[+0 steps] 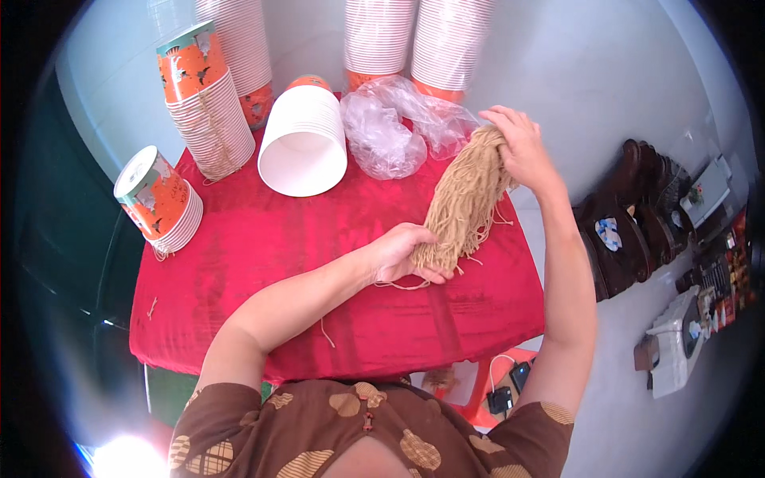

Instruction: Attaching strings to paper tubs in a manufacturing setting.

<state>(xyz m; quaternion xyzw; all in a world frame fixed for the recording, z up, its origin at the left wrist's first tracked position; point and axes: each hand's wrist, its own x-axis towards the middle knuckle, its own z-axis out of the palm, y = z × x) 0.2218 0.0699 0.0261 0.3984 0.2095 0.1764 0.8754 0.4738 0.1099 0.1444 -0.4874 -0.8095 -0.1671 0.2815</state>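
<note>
Two hands, one bundle of tan strands (464, 199). Bundle is held above the right part of the red-covered bench (382, 327), slanting from upper right to lower left. Left hand (404, 253) has the lower end: thumb on top, other fingers underneath, gripping. Right hand (519, 147) has the upper end, fingers curled over it, gripping too. A few ends stick out along the bundle's right side; one strand dangles by the left hand.

Loose bits on the bench: one short piece (151, 308) at left, one thin strand (327, 334) near the front edge, below the left forearm.

Paper tubs: six stacks; tubs per stack too tight to count. One short stack (159, 201) at left, orange printed, rims down. One taller stack (203, 103) behind it, rims down, tan strands hanging on its side. One tall stack (237, 48) behind that, orange end at the bottom. One white stack (303, 139) on its side, mouth toward the person. Two tall stacks at the back, left one (378, 40) and right one (450, 44), just beside each other, orange ends down. One crumpled clear plastic bag (386, 131) between the white stack and the bundle.

Below the bench at right: one orange stool (478, 402), two dark devices (500, 400) on it. Far right: dark brown seating (629, 231), pieces not countable.
</note>
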